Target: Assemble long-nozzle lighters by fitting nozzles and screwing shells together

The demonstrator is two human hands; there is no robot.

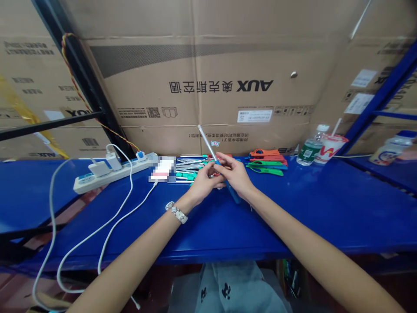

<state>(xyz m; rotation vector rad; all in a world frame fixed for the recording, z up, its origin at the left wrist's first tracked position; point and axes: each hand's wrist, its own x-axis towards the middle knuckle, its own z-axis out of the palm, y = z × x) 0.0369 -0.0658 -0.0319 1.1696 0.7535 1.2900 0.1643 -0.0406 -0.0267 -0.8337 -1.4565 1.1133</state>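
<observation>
A slim silver metal rod with a blue handle (207, 143) slants up and left from my hands, its blue end pointing down to the right. My right hand (238, 174) is closed round its middle, at the blue part. Beside it, my left hand (204, 183) has its thumb and fingers pinched against the same rod; the fingertips are partly hidden. Just behind the hands lies a bunch of silver rods with green ends (187, 167). To the right is a stack of orange, green and blue flat plastic pieces (267, 161).
A white power strip (133, 166) with chargers and looping white cables stands at left, near a blurred-out phone (162, 169). A water bottle (308, 150) and a paper cup with straw (329, 150) stand at right. Cardboard (208, 65) walls the back of the blue tabletop (293, 217).
</observation>
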